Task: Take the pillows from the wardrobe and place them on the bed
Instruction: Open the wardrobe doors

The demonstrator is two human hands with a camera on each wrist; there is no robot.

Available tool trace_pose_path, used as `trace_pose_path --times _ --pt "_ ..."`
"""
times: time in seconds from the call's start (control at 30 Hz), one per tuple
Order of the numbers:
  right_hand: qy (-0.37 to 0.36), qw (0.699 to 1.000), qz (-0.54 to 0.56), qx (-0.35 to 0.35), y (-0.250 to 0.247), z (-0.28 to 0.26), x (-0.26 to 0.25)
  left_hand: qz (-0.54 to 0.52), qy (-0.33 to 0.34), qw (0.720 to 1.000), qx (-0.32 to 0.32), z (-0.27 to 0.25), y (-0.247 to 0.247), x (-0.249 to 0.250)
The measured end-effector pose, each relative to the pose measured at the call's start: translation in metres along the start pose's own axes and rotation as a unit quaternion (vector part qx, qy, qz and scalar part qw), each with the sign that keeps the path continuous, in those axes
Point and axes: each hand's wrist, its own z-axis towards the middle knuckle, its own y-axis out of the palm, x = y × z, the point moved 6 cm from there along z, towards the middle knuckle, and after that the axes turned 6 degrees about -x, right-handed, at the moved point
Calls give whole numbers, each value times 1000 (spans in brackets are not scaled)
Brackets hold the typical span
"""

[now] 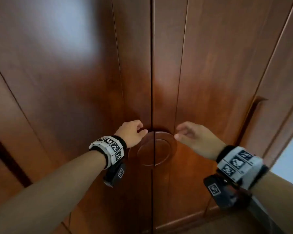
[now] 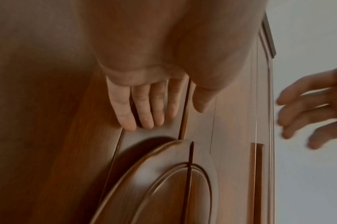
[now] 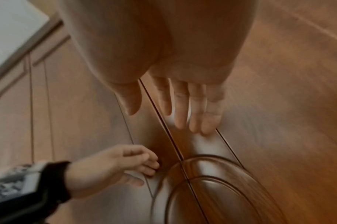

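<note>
The brown wooden wardrobe (image 1: 74, 81) fills the head view, both doors closed along a central seam. A round carved handle (image 1: 153, 149) spans the seam, half on each door. My left hand (image 1: 134, 133) is at the handle's upper left rim; its fingers (image 2: 144, 109) lie fairly straight against the door just above the handle (image 2: 163, 181). My right hand (image 1: 191, 137) hovers by the handle's upper right rim with fingers (image 3: 182, 109) spread and loose, holding nothing, above the handle (image 3: 221, 189). No pillows or bed are in view.
Another wardrobe door with a long vertical grip (image 1: 250, 119) stands to the right. A pale wall (image 1: 287, 159) shows past the wardrobe's right edge. More wooden panels run to the left.
</note>
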Motion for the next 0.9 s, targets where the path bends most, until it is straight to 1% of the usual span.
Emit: trace_pose_path --times 0.1,0.17,0.2,0.27,0.37,0.47,0.67,0.9 --pt "18 999 -40 -15 20 35 5 -22 -5 999 -31 11 18 -1" --pt "27 997 -64 -36 34 55 14 -7 -4 998 -55 14 34 2" --pt "31 995 -78 -46 39 63 18 3 -2 998 -57 15 39 4" --pt "29 993 -95 -67 49 76 25 33 12 999 -39 17 47 8" --pt "25 990 -101 -97 65 86 32 51 9 999 -16 16 54 10" --pt "20 990 -107 -89 72 92 37 40 -15 999 -8 14 59 10" --pt "9 992 -109 -59 75 77 41 18 -63 998 -7 1 64 16" --pt "3 992 -102 -69 67 33 42 23 -89 996 3 -37 68 33"
